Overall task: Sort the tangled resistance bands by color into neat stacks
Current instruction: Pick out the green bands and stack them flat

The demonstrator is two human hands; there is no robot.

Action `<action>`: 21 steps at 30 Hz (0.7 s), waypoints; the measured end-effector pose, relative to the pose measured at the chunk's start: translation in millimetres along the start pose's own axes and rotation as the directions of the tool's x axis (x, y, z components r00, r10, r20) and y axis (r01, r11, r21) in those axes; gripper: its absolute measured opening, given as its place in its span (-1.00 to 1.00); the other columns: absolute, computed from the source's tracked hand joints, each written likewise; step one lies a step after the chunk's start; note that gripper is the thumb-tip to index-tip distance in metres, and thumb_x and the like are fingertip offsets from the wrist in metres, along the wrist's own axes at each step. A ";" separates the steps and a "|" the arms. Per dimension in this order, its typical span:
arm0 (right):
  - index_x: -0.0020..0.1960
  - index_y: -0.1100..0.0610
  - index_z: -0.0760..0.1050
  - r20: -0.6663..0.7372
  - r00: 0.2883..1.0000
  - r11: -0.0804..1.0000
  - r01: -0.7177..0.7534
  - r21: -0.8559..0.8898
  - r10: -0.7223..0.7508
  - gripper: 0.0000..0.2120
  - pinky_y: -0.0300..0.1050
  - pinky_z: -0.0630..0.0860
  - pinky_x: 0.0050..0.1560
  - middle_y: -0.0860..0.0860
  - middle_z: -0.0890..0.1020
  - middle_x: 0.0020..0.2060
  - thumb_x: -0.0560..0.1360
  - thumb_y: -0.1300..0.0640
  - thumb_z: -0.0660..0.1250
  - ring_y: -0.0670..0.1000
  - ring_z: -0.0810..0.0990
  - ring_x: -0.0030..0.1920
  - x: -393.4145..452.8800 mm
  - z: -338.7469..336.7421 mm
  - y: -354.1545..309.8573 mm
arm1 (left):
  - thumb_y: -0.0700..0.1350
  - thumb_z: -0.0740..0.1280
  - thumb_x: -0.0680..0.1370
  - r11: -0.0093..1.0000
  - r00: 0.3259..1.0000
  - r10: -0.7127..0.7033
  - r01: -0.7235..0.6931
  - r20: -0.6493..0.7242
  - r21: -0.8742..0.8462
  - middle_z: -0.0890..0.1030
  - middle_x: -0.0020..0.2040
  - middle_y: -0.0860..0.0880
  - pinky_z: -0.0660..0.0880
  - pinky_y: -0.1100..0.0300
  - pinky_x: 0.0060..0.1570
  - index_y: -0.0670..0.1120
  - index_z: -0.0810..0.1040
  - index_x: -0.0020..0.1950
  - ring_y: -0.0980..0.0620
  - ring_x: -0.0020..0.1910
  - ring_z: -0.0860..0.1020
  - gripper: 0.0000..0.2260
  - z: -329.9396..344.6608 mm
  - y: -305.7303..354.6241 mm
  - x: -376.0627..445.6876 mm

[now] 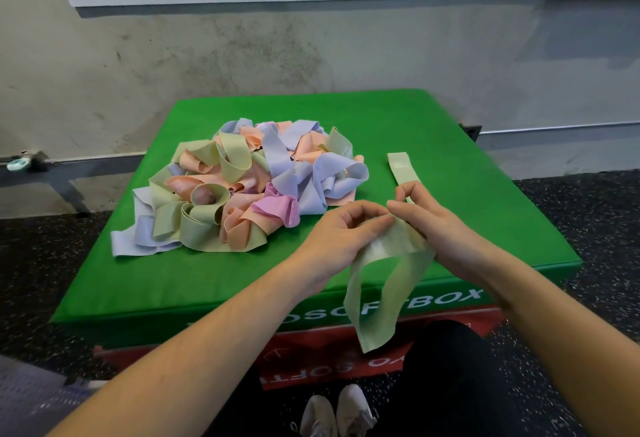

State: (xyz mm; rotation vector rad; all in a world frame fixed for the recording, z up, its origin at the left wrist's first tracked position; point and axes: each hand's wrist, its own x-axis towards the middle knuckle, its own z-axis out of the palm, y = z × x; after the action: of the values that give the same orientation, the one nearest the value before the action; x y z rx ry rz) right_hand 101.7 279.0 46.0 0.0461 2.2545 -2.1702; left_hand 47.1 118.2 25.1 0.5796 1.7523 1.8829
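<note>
Our left hand and right hand both pinch the top of a pale green fabric band, its loop drooping over the padded green box. A flat green band lies beside the crumpled pastel pile.

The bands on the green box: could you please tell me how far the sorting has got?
Barely begun. Done: one green band lies flat, apart from the pile. In hand: the left hand and right hand pinch a second green band, its loop hanging over the box edge. Left: the tangled pile of purple, peach, green and pink.
</note>
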 end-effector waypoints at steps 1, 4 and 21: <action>0.01 0.05 0.31 0.000 1.000 1.000 0.022 0.001 -0.022 -0.71 -0.32 0.37 -0.40 -0.14 0.53 -0.37 0.49 -0.04 0.39 -0.13 0.46 -0.36 0.0 0.9 0.1 | -0.16 0.39 0.59 0.999 1.000 0.016 -0.017 -0.022 -0.027 0.64 -0.11 -0.02 0.45 0.15 0.01 -0.01 0.66 -0.05 0.05 -0.08 0.54 -0.92 1.3 0.8 0.1; -0.04 0.00 0.43 -0.026 0.992 0.992 0.118 -0.044 -0.120 -0.86 -0.30 0.40 -0.22 -0.05 0.59 -0.20 0.51 -0.02 0.36 -0.11 0.50 -0.20 0.7 1.2 3.0 | -0.10 0.41 0.53 0.986 0.997 0.023 -0.035 -0.071 -0.161 0.65 -0.12 -0.03 0.47 0.15 -0.09 0.01 0.67 -0.09 0.04 -0.12 0.55 -0.95 3.3 5.4 1.2; 0.00 0.06 0.64 -0.311 0.942 0.986 0.154 0.057 -0.129 -0.87 0.00 0.50 -0.03 -0.02 0.65 -0.17 0.59 0.15 0.31 -0.01 0.55 -0.10 -1.2 -1.7 4.3 | -0.16 0.47 0.53 0.996 0.976 0.056 -0.070 -0.211 -0.056 0.59 -0.11 -0.03 0.50 0.04 -0.09 0.01 0.58 -0.13 0.02 -0.09 0.54 -0.89 1.9 8.4 4.6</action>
State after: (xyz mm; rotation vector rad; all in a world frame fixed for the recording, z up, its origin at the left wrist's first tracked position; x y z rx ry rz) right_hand 103.0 280.8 41.9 0.2458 2.3902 -2.4832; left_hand 44.0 122.2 33.6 0.4313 1.8145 2.1010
